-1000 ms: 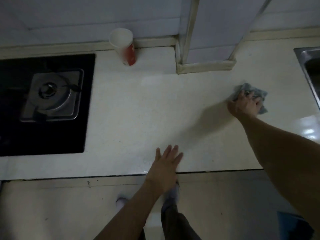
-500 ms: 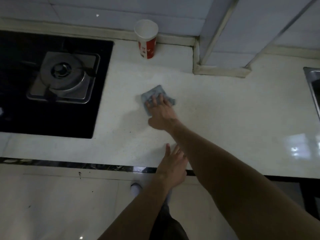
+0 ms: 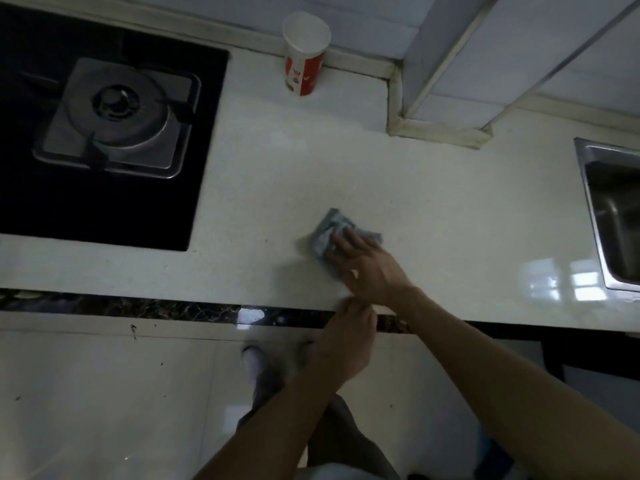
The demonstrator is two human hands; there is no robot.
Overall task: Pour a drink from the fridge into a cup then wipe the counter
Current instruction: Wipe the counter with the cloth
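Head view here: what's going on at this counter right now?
A person is wiping the pale counter. The right hand presses flat on a crumpled grey cloth near the front middle of the surface. The left hand rests at the counter's front edge. A red and white paper cup stands upright by the back wall, between the gas stove and the tiled column; whether it holds a drink cannot be seen. A steel sink sits far right.

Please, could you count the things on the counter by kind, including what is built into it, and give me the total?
Paper cup: 1, red and white, upright by the wall.
Cloth: 1, grey, under the right hand.
Gas burner: 1, in the black hob.
Sink: 1, steel, partly cut off at the right edge.
Total: 4
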